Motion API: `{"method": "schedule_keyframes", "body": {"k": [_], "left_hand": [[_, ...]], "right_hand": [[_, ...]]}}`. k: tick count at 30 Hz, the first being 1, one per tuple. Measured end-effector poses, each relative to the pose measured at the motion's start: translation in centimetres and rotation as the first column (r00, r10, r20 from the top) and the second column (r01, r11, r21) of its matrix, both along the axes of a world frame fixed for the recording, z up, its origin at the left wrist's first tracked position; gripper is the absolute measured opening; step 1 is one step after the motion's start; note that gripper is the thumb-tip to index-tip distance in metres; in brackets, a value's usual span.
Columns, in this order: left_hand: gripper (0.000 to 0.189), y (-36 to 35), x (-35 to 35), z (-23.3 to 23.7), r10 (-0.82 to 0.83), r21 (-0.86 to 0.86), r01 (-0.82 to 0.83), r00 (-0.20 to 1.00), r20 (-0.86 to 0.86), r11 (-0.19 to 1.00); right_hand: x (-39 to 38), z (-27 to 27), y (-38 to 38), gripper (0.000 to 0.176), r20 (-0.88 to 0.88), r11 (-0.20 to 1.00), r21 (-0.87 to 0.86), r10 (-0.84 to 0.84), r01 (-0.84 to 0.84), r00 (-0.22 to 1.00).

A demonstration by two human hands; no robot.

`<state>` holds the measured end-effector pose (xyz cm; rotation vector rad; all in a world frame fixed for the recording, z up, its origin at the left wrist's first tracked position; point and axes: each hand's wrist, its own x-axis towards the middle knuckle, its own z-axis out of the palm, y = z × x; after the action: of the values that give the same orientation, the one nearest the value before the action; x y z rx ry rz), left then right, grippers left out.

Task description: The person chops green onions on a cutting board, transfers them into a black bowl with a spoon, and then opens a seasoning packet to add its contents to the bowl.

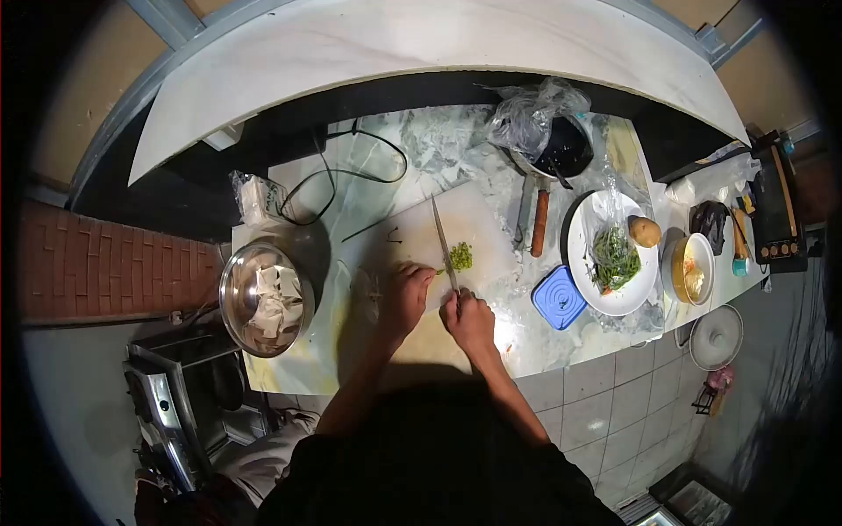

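Observation:
My right hand [467, 317] is closed round the handle of a long knife [442, 235], whose blade points away from me over a white cutting board [478, 215]. Just left of the blade, my left hand [410, 294] has its fingers curled together at the board, with a bit of green showing at the fingertips by the knife. A small heap of chopped green pieces [461, 256] lies right of the blade. Small dark scraps [395, 236] rest on the board's left part.
A steel bowl of white chunks [230, 302] stands at left. To the right are a blue lid [559, 298], a white plate with greens [622, 301], a potato [645, 231] and a yellow bowl [679, 270]. Behind are a pot with a wooden handle [540, 223] and a black cable [386, 138].

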<state>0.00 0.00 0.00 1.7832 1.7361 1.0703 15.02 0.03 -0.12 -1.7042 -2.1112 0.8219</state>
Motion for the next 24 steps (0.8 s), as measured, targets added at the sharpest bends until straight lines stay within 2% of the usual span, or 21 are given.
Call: {"method": "schedule_keyframes", "body": {"k": [3, 8, 24], "left_hand": [[0.014, -0.1, -0.2, 0.3, -0.024, 0.024, 0.025, 0.999, -0.049, 0.999], [0.013, -0.1, -0.5, -0.4, 0.029, 0.066, -0.022, 0.992, -0.119, 0.998], [0.012, 0.0, -0.4, -1.1, 0.054, 0.067, -0.054, 0.999, 0.004, 0.996]], "right_hand": [[-0.3, -0.1, -0.3, 0.021, -0.004, 0.999, 0.034, 0.002, -0.001, 1.000], [-0.4, -0.1, -0.2, 0.021, 0.019, 0.995, 0.091, 0.035, -0.037, 0.999], [-0.7, -0.3, 0.0, 0.023, 0.067, 0.998, 0.034, 0.056, -0.059, 0.996]]}}
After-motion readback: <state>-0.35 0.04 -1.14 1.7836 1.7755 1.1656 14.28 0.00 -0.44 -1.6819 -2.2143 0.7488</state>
